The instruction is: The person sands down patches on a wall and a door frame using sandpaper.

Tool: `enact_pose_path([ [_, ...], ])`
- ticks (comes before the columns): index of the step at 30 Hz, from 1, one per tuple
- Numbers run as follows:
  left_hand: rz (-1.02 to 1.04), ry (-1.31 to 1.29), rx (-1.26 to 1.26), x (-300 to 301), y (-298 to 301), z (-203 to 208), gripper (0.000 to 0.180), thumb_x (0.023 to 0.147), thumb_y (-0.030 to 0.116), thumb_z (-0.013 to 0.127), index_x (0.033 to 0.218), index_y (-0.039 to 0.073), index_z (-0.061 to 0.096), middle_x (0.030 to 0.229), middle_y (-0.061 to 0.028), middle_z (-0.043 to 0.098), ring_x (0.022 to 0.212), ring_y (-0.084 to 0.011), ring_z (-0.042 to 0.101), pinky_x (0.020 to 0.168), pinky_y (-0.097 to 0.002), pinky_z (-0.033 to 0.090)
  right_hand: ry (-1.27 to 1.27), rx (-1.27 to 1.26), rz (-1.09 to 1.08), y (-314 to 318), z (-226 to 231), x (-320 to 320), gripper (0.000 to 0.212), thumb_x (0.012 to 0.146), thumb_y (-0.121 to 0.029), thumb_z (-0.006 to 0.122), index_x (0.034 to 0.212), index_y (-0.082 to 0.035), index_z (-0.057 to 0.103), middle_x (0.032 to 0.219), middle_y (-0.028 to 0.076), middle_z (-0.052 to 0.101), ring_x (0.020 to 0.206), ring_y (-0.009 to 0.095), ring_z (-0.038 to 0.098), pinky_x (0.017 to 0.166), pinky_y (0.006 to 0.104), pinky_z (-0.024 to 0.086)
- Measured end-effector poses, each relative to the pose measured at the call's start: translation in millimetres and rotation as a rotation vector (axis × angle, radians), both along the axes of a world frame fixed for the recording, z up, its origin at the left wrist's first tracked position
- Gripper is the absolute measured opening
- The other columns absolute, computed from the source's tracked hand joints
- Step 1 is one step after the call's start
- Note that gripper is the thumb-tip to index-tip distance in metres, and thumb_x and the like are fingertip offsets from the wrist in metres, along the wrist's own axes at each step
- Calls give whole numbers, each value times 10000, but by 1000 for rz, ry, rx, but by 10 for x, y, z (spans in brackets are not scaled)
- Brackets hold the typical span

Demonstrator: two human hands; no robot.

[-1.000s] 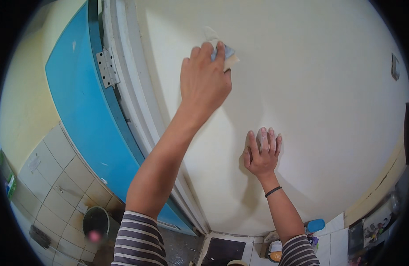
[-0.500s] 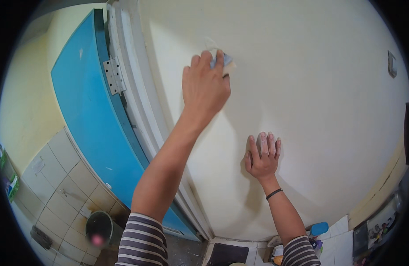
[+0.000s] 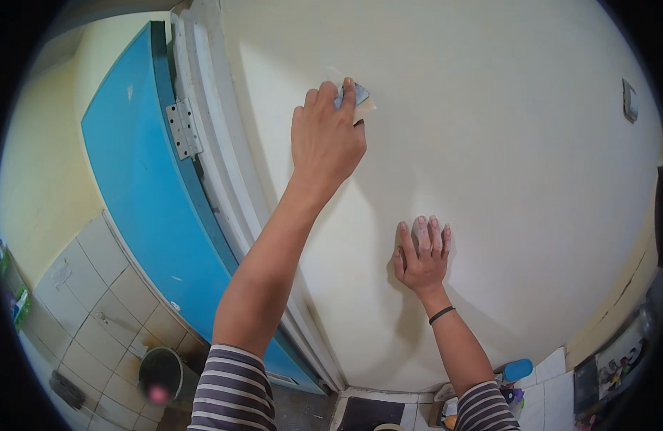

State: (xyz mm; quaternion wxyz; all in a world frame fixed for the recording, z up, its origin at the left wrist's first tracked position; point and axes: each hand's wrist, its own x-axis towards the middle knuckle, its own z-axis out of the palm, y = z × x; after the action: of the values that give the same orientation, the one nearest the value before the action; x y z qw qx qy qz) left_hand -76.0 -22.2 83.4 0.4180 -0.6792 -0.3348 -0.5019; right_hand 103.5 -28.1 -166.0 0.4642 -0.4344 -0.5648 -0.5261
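Observation:
Up on the cream wall [image 3: 489,144], my left hand [image 3: 327,133] presses a small folded piece of sandpaper [image 3: 360,103] against the surface. The sheet shows a blue-grey face and a tan face, and my fingers partly cover it. A faint loop-shaped mark lies on the wall just above those fingertips. Lower and to the right, my right hand [image 3: 422,255] rests on the wall with its fingers stretched out and nothing in it. Pale dust coats some of its fingers, and a dark band circles that wrist.
At left a blue door [image 3: 152,165] stands open on a metal hinge [image 3: 182,129] beside the white frame [image 3: 227,151]. A bucket [image 3: 161,373] sits by the tiled wall [image 3: 87,316]. A switch [image 3: 630,100] is at right; a blue-lidded container [image 3: 518,370] stands below.
My left hand, with the sandpaper, has shifted slightly left in the picture. The right hand stays flat on the wall; the whole view has moved a little.

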Motion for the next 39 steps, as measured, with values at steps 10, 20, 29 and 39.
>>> enact_pose_path([
  [10,25,-95,22,-267,77,-68,533,799,90,694,1331,72,666,928,-108,518,865,-295,528,719,-412,437,5,3,11,6,-14,-24,516,866,-272,546,1365,-187,649,1509,121,469,1429,349,408,1194,590,299],
  [20,-53,9,-32,-284,62,-230,548,768,47,668,1316,48,674,906,-97,503,846,-274,511,720,-389,431,-3,0,-25,2,5,12,512,870,-279,536,1359,-180,652,1510,129,457,1429,362,400,1190,598,304],
  [29,-54,-7,-27,-237,98,-236,534,779,59,669,1313,49,674,919,-95,523,838,-275,517,697,-396,425,-3,1,-18,-2,-4,27,525,856,-270,547,1362,-171,647,1506,138,457,1437,367,383,1195,602,296],
  [39,-45,-7,71,-300,134,13,506,785,69,658,1290,47,688,926,-109,531,855,-287,534,714,-403,444,7,-8,-7,5,-1,11,527,857,-272,552,1367,-181,645,1513,129,449,1440,357,386,1198,600,288],
])
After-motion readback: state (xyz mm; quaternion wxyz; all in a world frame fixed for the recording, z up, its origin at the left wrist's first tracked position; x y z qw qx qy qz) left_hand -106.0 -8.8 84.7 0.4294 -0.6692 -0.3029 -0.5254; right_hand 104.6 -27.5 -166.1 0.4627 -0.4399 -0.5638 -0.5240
